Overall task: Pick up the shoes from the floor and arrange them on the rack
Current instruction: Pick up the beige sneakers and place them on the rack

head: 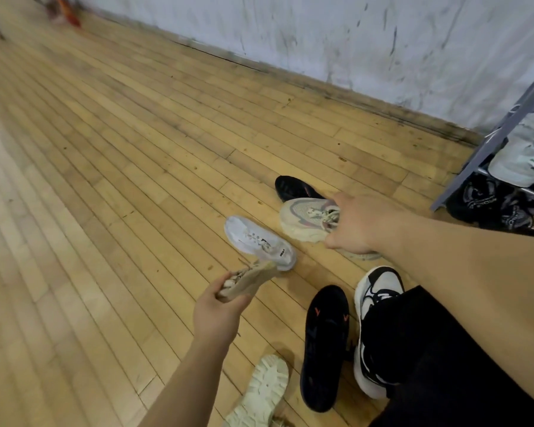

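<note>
My left hand (218, 312) grips a tan beige shoe (253, 280) by its laced top, lifted just above the wooden floor. My right hand (356, 223) grips the opening of a cream and pink sneaker (302, 218) that rests on the floor. Between them lies a white sneaker (258, 241). A black shoe (293, 188) lies behind the cream one. Another black shoe (324, 346) lies sole-up near my leg, and a cream shoe (264, 392) lies sole-up at the bottom. The grey rack (487, 149) stands at the right with pale and black shoes on it.
A scuffed white wall (352, 41) runs along the back. My leg in black trousers (444, 365) and my black-and-white worn sneaker (373, 303) fill the lower right. Bare wooden floor (105, 149) stretches to the left. A blurred red object (67, 12) sits far back left.
</note>
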`<state>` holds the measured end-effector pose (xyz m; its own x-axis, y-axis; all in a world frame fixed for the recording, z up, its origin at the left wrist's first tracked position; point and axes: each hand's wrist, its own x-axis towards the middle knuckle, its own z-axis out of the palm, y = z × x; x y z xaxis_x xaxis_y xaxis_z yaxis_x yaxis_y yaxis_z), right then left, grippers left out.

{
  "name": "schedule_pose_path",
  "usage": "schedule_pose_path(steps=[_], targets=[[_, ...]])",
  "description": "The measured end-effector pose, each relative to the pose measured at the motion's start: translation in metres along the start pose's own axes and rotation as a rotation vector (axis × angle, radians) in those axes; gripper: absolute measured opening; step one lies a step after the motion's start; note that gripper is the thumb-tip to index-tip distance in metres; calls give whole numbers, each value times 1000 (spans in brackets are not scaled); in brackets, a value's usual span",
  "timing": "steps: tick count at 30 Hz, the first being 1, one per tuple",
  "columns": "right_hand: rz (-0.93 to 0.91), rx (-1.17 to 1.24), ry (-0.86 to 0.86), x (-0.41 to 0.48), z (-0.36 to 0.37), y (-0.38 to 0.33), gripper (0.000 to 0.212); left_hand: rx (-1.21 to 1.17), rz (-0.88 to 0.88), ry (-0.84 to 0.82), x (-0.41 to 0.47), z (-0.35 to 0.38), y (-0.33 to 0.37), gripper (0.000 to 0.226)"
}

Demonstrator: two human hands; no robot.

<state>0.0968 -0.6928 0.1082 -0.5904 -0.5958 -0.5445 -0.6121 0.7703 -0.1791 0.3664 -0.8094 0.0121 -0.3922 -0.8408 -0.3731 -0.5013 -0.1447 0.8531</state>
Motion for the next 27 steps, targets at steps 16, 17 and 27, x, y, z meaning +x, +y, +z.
schedule_pose_path(steps=[16,17,27], targets=[[37,196,122,-54,-11,49,97,240,203,-112,4,56,-1,72],[27,169,99,-56,-7,49,95,268,186,-154,2,58,-14,71],[-189,-56,-136,-62,26,34,115,776,-91,-223,-41,46,-122,131]])
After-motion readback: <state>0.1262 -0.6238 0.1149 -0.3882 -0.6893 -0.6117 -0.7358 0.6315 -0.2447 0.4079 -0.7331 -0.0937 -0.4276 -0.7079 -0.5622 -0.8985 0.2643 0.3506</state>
